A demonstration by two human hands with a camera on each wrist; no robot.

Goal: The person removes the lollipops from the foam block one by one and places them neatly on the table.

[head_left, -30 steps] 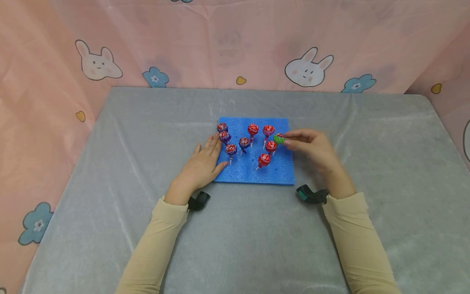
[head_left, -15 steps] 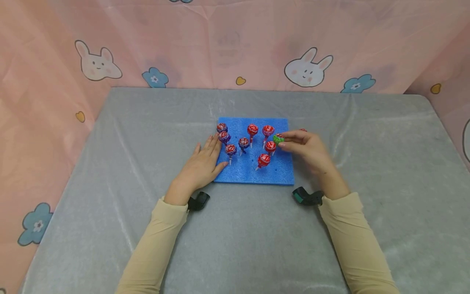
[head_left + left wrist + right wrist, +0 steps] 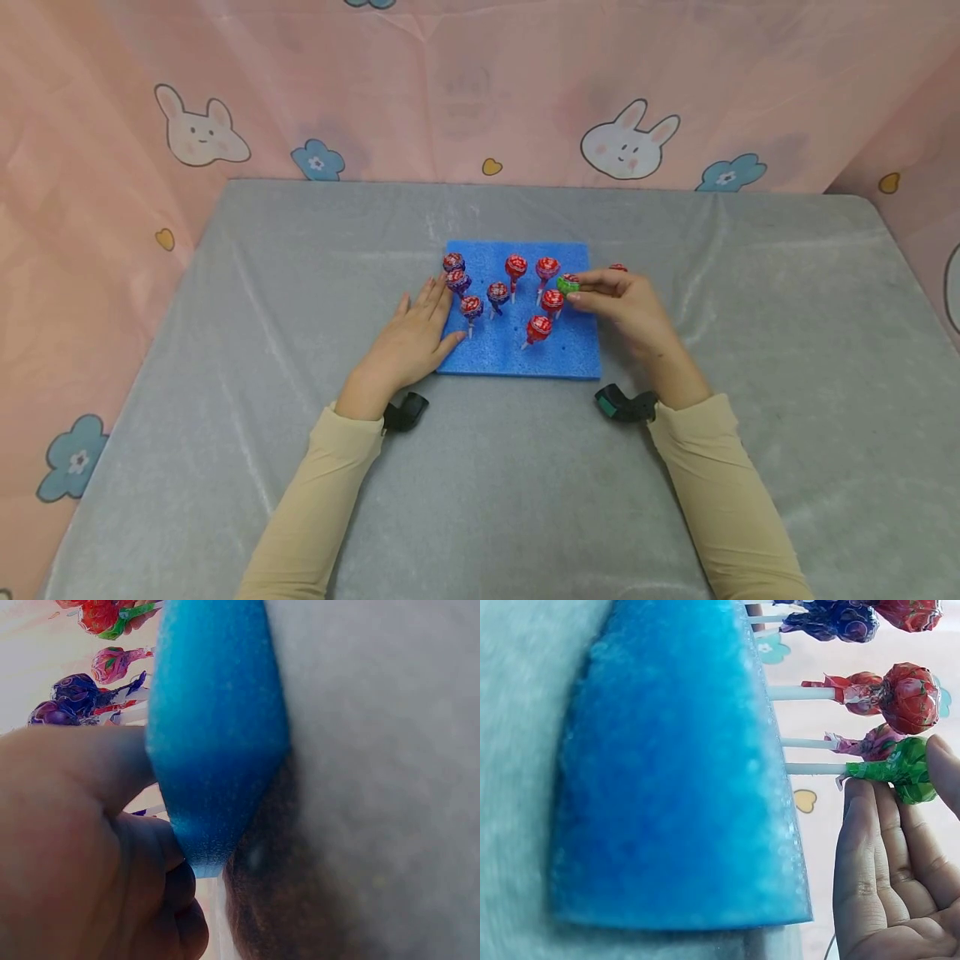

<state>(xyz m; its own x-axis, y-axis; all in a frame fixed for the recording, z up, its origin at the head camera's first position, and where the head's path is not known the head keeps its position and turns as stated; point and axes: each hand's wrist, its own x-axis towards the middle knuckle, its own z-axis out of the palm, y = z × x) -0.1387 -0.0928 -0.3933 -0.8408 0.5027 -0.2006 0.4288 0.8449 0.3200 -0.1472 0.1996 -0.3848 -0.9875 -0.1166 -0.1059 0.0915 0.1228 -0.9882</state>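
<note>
A blue foam board (image 3: pixel 495 354) lies flat on the table, with several wrapped lollipops standing in it by their white sticks. My left hand (image 3: pixel 408 342) rests along its left edge, fingers straight and thumb over the corner, beside the purple lollipops (image 3: pixel 471 307). At the right edge, my right hand (image 3: pixel 630 304) pinches the green lollipop (image 3: pixel 911 769) by its wrapped head. Its stick meets the foam top in the right wrist view. Close by stand a pink lollipop (image 3: pixel 547 267) and red lollipops (image 3: pixel 538 327).
Behind the right hand, a bit of another red lollipop (image 3: pixel 618 267) shows, mostly hidden. Small holes dot the foam. The grey cloth-covered table (image 3: pixel 495 492) backs onto a pink curtain (image 3: pixel 420 92) with rabbits and flowers.
My right hand has shifted slightly left and toward me, still pinching the green lollipop, uncovering a red one behind it. My left hand has stayed in place.
</note>
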